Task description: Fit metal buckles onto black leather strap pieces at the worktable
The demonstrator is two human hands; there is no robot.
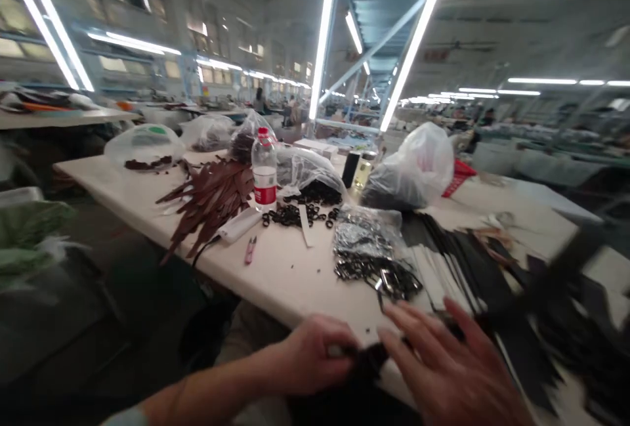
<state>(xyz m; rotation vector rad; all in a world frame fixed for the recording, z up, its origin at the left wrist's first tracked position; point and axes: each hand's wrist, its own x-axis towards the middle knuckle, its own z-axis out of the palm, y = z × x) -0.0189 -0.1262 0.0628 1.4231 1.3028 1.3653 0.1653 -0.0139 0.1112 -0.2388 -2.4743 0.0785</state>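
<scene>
My left hand (317, 355) is closed at the table's front edge, its fingers pinched on a dark strip (369, 357) that runs toward my right hand. Slightly blurred, my right hand (445, 363) is open with its fingers spread over the near edge. It is close to the strip's other end; whether it touches it I cannot tell. Just beyond the right fingertips lie loose metal buckles (394, 281), in front of a clear plastic bag (367, 232) of small shiny parts. Black flat strips (445, 262) are stacked to the right, beside white ones.
A red-capped bottle (264, 173) stands mid-table beside fanned brown strips (211, 196). Nearer lie a white corded device (239, 226), a pink-handled small tool (251, 251) and black rings (285, 216). Plastic bags (420, 160) line the back. A dark blurred bar (546, 275) crosses the right side.
</scene>
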